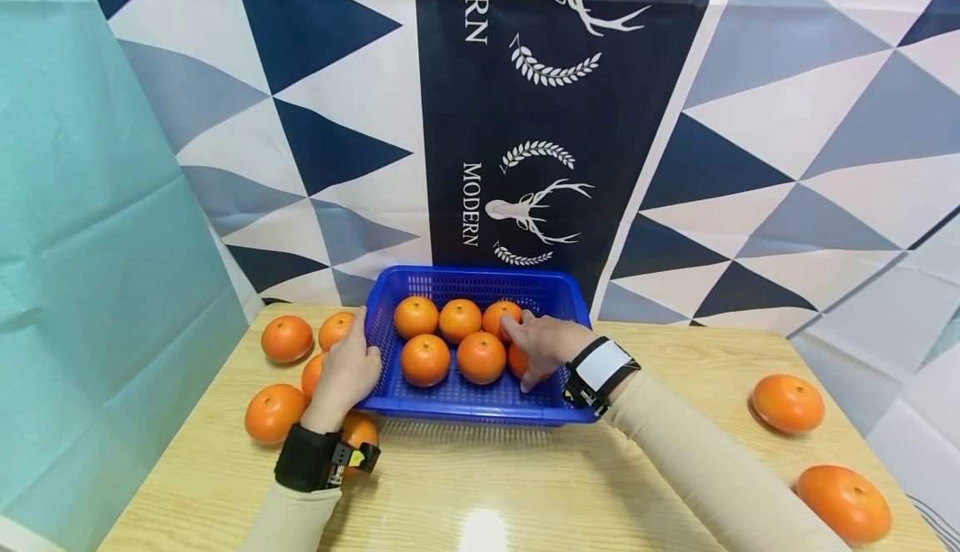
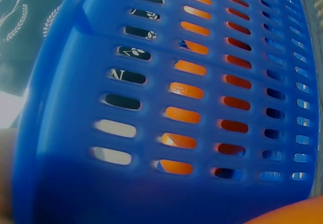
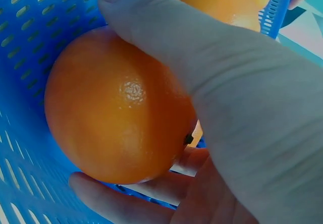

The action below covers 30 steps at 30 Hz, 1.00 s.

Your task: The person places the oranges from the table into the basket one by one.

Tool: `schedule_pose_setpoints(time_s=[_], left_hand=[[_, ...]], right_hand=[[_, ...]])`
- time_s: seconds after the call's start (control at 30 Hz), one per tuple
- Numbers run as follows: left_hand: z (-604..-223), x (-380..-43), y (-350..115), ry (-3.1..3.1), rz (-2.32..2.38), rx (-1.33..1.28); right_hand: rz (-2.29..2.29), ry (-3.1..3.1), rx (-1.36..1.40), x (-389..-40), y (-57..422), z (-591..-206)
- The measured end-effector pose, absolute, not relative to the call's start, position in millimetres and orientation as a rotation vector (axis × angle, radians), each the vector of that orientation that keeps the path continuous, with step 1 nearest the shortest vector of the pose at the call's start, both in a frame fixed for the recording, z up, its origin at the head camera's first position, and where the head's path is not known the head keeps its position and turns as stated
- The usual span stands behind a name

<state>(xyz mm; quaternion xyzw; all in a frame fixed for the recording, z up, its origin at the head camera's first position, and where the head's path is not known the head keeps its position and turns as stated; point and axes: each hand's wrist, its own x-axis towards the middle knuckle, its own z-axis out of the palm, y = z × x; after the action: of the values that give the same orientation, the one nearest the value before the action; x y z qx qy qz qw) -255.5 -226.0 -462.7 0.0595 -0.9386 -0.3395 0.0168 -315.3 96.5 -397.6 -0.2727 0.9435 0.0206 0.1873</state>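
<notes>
Five loose oranges (image 1: 275, 415) lie around the fingers of the left hand (image 1: 347, 378), which touches the left rim of the basket (image 1: 480, 412); index straight, remaining grip undeterminable. Five basket oranges (image 1: 425, 360) sit beyond the right hand's (image 1: 546, 342) fingertips. Its spread thumb and fingers grip a sixth orange (image 3: 111, 113). Two outer oranges (image 1: 787, 403) lie well right of those fingers, on the table (image 1: 450, 477).

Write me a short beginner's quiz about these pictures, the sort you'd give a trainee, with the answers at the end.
1. How many orange fruits show in the blue basket?

2. From the person's view, at which side of the basket is the left hand?
a) right
b) left
c) far

3. Fill in the blank: the right hand has its fingers around one fruit that is ____ the basket.

Key: 1. Six. 2. b. 3. inside.
</notes>
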Motion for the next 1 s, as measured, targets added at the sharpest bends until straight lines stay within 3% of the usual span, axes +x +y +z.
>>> schedule_pose_setpoints(time_s=[1.0], left_hand=[[-486.7,-270.5,-236.1,-2.914,-1.030,0.161]], right_hand=[[-0.010,2.751,-0.962,-287.3,130.2,-348.9]])
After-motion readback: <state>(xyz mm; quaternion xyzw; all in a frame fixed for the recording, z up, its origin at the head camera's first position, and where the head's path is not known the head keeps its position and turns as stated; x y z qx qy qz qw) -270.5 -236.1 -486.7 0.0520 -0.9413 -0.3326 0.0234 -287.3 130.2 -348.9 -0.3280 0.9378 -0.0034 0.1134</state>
